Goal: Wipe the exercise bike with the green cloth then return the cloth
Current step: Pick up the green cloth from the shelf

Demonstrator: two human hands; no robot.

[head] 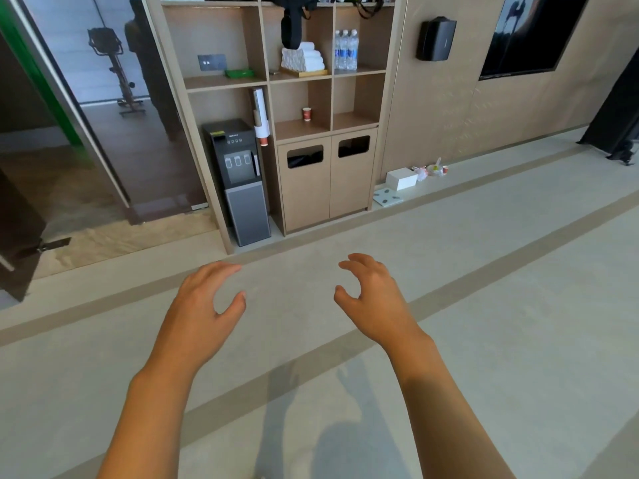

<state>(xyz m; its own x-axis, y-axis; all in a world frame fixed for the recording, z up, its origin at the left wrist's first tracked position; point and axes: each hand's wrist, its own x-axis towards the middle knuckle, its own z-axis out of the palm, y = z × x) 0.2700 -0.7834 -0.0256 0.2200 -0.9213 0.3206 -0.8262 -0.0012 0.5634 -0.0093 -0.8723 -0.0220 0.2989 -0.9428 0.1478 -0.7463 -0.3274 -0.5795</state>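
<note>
Both hands hanging empty, fingers loosely curled; green cloth [238,73] lying flat on shelf ahead, up-left of left hand [211,293], which is nearer than right hand [371,295].

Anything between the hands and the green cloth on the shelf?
Nothing visible. The flat green cloth lies in an open cubby of the wooden shelf unit, above the black water dispenser. Left hand and right hand hold nothing and hover over bare grey floor, well short of the shelf.
</note>
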